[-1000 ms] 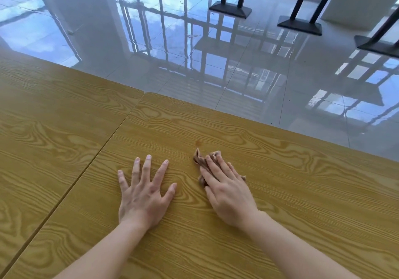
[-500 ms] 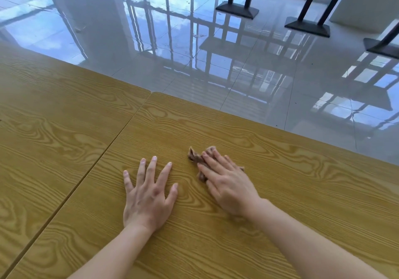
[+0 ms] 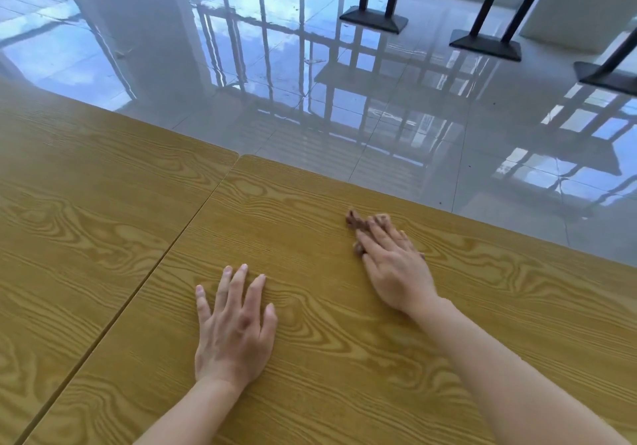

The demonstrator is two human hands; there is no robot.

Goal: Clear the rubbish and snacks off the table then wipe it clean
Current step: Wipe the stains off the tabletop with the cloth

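Glossy grey floor tiles (image 3: 344, 117) mirrored window bars beyond a wood-grain table (image 3: 310, 375), which butted against a second table (image 3: 86, 220) on its left. The left hand (image 3: 234, 331) lay flat on the bare wood, fingers spread. The right hand (image 3: 396, 272) pressed straight, close-set fingers onto a crumpled brown cloth (image 3: 355, 220) near the table's far edge. The cloth was mostly hidden beneath them.

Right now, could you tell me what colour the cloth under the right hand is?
The cloth is brown, in the head view.
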